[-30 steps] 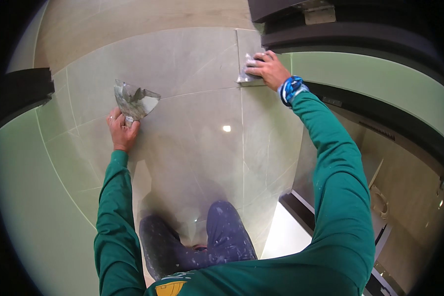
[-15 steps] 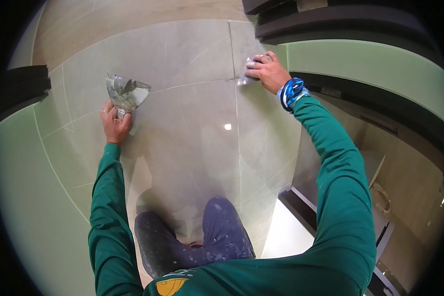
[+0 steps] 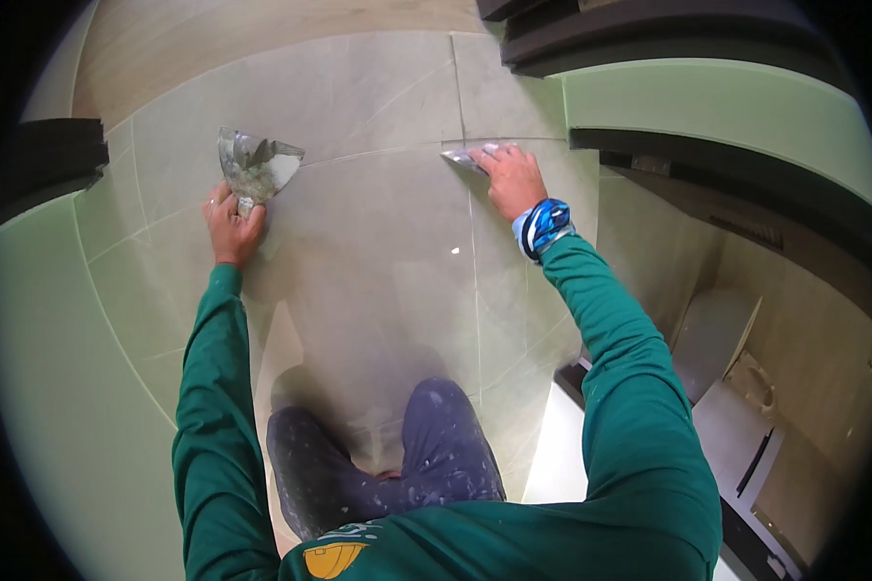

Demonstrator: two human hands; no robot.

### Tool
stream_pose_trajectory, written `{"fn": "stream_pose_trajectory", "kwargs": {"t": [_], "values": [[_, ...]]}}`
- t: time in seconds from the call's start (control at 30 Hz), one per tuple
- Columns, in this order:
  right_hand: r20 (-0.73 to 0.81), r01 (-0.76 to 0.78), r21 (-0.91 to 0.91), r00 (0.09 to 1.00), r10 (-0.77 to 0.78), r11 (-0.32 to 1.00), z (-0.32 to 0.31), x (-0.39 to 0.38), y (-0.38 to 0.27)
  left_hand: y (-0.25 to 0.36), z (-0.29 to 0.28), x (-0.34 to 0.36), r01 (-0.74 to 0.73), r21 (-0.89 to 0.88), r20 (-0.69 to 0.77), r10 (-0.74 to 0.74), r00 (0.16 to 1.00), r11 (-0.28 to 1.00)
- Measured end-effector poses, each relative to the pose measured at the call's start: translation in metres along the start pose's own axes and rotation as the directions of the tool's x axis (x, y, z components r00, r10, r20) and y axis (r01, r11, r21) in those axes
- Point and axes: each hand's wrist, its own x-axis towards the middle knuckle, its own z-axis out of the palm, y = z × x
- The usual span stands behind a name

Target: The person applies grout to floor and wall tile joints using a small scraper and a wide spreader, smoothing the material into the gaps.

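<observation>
My left hand (image 3: 233, 226) is closed round the short handle of a wide putty knife (image 3: 238, 160). A lump of whitish grout (image 3: 283, 168) lies on its smeared blade, which is held above the tiles. To the right, my right hand (image 3: 513, 180) grips a second putty knife (image 3: 463, 158), fingers pressed on its metal blade. That blade touches the tiled floor (image 3: 388, 232) by the spot where two joints cross. My fingers and palm hide its handle. A pale grout line (image 3: 368, 153) runs across the floor between the two hands.
Dark door frames stand at the left (image 3: 53, 160) and right (image 3: 707, 165), beside pale green walls (image 3: 707, 107). Beyond the tiles lies a wood-look floor (image 3: 262, 29). Past my right arm are a white panel (image 3: 552, 455) and a grey bin-like object (image 3: 712, 334). My knees (image 3: 446, 416) are close below.
My right hand has come nearer and leftward, bringing its putty knife from beyond the joint crossing onto it. My left hand and its loaded knife have shifted slightly right and farther away.
</observation>
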Motion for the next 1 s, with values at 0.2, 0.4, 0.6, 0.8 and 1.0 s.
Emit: {"fn": "stream_pose_trajectory", "kwargs": {"t": [0.2,0.4,0.6,0.8,1.0], "values": [[-0.170,0.003,-0.016,0.985,-0.006,1.000,0.019,-0.001,-0.008,0.004,0.004,0.008,-0.072,0.003,-0.063,0.072,0.995,0.997],[-0.072,-0.045,0.004,0.996,0.045,0.999,0.003,0.004,-0.015,0.011,0.002,0.010,-0.004,-0.026,0.017,0.004,1.000,1.000],[-0.094,-0.038,0.149,0.994,0.053,0.988,0.011,-0.005,-0.033,-0.004,0.004,0.003,-0.036,-0.004,-0.056,0.035,0.998,0.999],[0.081,-0.618,0.184,0.784,0.615,0.764,0.008,0.006,0.039,0.009,0.006,0.011,-0.066,-0.002,-0.043,0.066,0.997,0.998],[0.017,-0.466,0.145,0.883,0.469,0.873,0.023,0.050,-0.107,0.009,0.003,0.005,-0.027,-0.007,-0.018,0.027,0.999,1.000]]}}
